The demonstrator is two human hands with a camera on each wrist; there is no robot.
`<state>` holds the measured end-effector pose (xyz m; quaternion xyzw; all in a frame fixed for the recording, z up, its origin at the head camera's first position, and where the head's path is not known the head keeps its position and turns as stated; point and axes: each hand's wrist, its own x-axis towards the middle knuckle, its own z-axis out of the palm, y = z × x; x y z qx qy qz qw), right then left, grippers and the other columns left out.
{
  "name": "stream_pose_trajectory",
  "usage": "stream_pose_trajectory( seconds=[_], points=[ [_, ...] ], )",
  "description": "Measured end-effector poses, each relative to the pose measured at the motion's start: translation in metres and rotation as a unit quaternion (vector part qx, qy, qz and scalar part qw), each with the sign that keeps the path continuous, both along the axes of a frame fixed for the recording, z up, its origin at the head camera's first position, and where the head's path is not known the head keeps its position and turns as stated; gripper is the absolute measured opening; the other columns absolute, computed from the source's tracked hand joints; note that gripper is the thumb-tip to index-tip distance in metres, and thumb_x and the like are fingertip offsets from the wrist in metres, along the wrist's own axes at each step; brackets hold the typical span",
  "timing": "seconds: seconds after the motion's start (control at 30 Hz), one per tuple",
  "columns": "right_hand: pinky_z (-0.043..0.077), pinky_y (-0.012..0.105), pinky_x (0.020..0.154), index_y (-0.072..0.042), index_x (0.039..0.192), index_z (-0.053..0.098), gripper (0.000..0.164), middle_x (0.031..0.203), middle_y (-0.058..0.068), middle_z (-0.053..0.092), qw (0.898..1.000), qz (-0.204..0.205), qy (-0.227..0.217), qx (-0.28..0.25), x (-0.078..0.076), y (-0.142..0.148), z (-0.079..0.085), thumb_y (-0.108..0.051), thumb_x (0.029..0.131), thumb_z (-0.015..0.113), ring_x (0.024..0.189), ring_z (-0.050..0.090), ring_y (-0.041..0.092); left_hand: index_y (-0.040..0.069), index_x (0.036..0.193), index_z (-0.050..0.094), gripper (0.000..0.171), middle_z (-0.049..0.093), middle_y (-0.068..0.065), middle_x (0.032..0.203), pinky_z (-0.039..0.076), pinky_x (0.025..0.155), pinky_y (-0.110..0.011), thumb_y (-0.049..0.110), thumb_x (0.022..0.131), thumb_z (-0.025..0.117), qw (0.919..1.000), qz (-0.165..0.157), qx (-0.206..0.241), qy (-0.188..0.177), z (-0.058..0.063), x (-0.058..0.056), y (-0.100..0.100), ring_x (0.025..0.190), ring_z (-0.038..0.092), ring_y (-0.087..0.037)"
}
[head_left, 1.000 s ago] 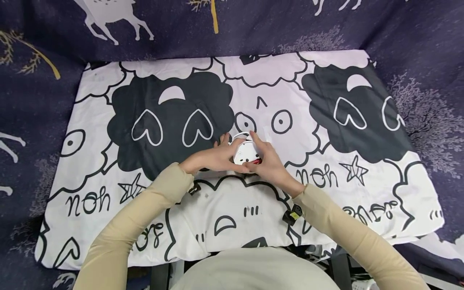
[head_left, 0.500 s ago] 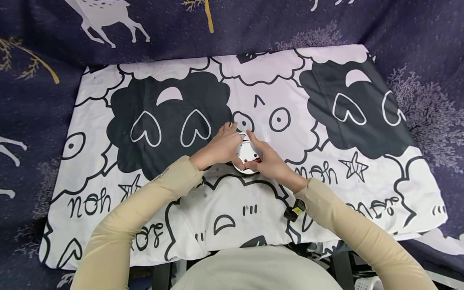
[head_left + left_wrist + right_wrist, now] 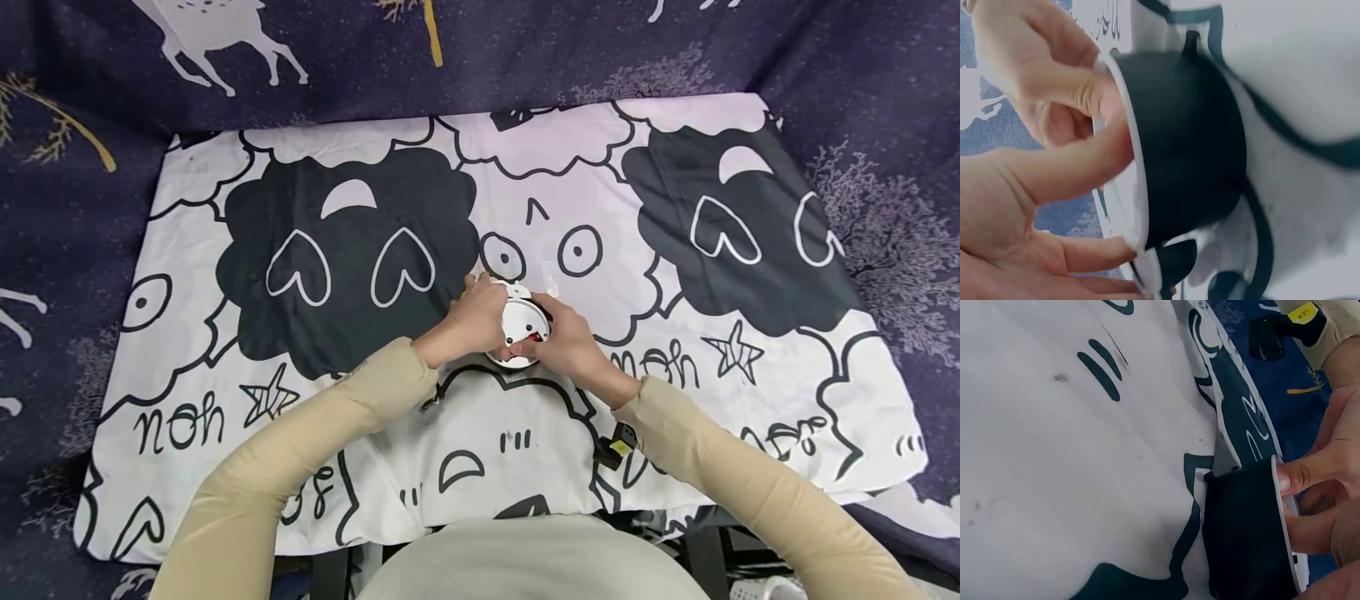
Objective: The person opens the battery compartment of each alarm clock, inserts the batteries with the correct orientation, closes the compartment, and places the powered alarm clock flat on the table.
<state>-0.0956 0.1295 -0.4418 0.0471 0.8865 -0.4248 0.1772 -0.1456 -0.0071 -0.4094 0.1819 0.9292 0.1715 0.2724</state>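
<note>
A round, cup-like device (image 3: 522, 320) with a white face lies between both hands on the patterned cloth. The left wrist view shows its black, cylindrical side (image 3: 1188, 140) and pale rim. A small red part (image 3: 535, 337) is visible on the white face. My left hand (image 3: 474, 321) grips the left edge, its thumb (image 3: 1085, 164) over the rim. From the right, my right hand (image 3: 572, 340) holds the opposite edge, thumb reaching across the face. In the right wrist view both thumbs press at the rim of the black body (image 3: 1247, 531). The hands hide part of the face.
A cloth with cartoon prints (image 3: 360, 242) covers the table. Just beyond the device lies a small clear or whitish strip (image 3: 550, 278). Dark curtains (image 3: 480, 58) with deer and trees hang behind and at the sides.
My left hand has turned at the wrist and drawn its fingers in at the device's left edge. A white tab at the far edge now shows. My right hand stays on its side, moving slightly.
</note>
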Motion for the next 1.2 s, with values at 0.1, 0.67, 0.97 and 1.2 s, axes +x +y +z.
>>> stream_pose_trajectory(
  seconds=[0.1,0.67,0.97,1.2],
  points=[
    [0.037,0.041,0.098,-0.008,0.135,0.044,0.076,0.129,0.016,0.053,1.0,-0.003,0.023,0.009,0.002,0.0,0.003,-0.013,0.067,0.08,0.117,0.048,0.028,-0.001,0.09,0.065,0.026,0.044,-0.023,0.125,0.045,0.084,-0.055,-0.001,0.066,0.073,0.9999,0.014,0.008,-0.005,0.0,0.003,0.002,0.118,0.035,-0.037],
    [0.037,0.034,0.092,-0.008,0.134,0.039,0.072,0.118,0.009,0.053,0.982,0.12,0.008,-0.145,-0.015,0.008,-0.001,-0.006,0.071,0.074,0.103,0.048,0.021,-0.003,0.104,0.063,0.054,0.053,-0.019,0.115,0.041,0.091,-0.049,0.019,0.06,0.085,0.9996,-0.006,0.019,0.022,-0.004,-0.005,-0.002,0.104,0.049,-0.033],
    [0.039,0.039,0.093,-0.007,0.129,0.048,0.078,0.118,0.01,0.058,0.99,0.107,0.075,0.046,-0.001,0.004,-0.004,-0.032,0.064,0.082,0.11,0.049,0.025,0.004,0.093,0.063,0.044,0.062,-0.006,0.093,0.049,0.071,-0.039,0.013,0.056,0.085,0.997,-0.027,0.042,0.059,-0.005,0.005,-0.012,0.081,0.059,-0.024],
    [0.041,0.035,0.067,-0.005,0.096,0.056,0.059,0.085,0.008,0.06,0.981,0.097,0.043,0.162,0.001,-0.001,0.01,-0.047,0.062,0.08,0.081,0.053,0.024,-0.001,0.086,0.061,0.039,0.062,-0.013,0.092,0.046,0.08,-0.041,0.014,0.058,0.085,0.9949,-0.075,0.02,0.064,0.001,0.001,-0.011,0.086,0.057,-0.028]
  ],
)
